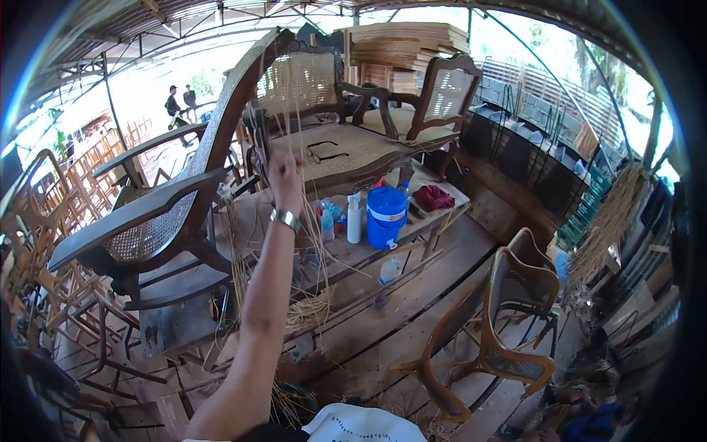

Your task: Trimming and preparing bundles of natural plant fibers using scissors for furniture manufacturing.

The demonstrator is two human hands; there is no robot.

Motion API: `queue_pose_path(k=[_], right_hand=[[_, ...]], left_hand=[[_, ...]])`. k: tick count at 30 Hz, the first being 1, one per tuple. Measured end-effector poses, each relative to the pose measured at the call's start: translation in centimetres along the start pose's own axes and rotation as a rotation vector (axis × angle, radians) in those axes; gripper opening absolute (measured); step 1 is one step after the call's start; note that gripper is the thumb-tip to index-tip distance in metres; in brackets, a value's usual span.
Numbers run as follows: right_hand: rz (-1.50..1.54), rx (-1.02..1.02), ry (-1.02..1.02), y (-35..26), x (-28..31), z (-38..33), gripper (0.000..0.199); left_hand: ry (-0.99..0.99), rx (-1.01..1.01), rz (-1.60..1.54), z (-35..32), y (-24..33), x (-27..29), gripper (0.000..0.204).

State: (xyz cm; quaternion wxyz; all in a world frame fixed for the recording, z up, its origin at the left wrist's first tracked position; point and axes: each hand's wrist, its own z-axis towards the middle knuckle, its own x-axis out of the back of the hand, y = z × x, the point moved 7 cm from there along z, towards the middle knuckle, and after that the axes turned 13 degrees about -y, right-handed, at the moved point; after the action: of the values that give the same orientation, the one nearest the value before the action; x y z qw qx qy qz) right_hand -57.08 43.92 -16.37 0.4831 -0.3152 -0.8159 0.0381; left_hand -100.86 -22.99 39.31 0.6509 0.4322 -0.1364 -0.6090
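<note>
1. The left hand (286, 173), with a watch (285, 219) on its wrist, is raised above the middle of the table (180, 324) and closed in a fist on pale strands (322, 254), which trail above and below it.
2. The right hand is out of view, so I cannot tell whether it is open or closed.
3. At the table's left end stands a dark rocking chair (199, 184) with woven panels; its tall, leaning back rises just left of the fist and blocks part of the view behind.
4. Beyond the fist is a wide chair (372, 156) with a woven seat, partly hidden by the hand and the hanging strands. Black-rimmed glasses (328, 154) lie on that seat.
5. Right of the forearm, along the table's near edge, stand a clear bottle (328, 227), a white bottle (354, 221) and a blue jug (386, 221). A dark red cloth (433, 197) lies near the table's right end.
6. A heap of loose strands (313, 308) lies by the near edge, just right of the forearm.
7. On the floor to the right is a brown chair (519, 287), well apart from the hand.
8. Stacked boards (405, 37) rise at the back; a tall straw bundle (607, 221) hangs at the far right.
</note>
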Motion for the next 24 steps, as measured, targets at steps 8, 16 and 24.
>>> queue_pose_path(k=[8, 16, 24], right_hand=[[-0.054, 0.008, -0.051, -0.5, -0.5, -2.1, 0.047], [-0.035, -0.021, -0.044, 2.0, -1.0, -4.1, 0.047], [-0.054, 0.039, -0.097, 2.0, -0.9, -4.3, 0.047]], left_hand=[[0.032, 0.195, 0.301, -0.6, -9.3, 7.3, 0.028], [0.017, 0.323, 0.538, -0.8, -13.8, 11.2, 0.032], [-0.025, 0.808, 1.086, -24.8, -21.5, 20.2, 0.041]])
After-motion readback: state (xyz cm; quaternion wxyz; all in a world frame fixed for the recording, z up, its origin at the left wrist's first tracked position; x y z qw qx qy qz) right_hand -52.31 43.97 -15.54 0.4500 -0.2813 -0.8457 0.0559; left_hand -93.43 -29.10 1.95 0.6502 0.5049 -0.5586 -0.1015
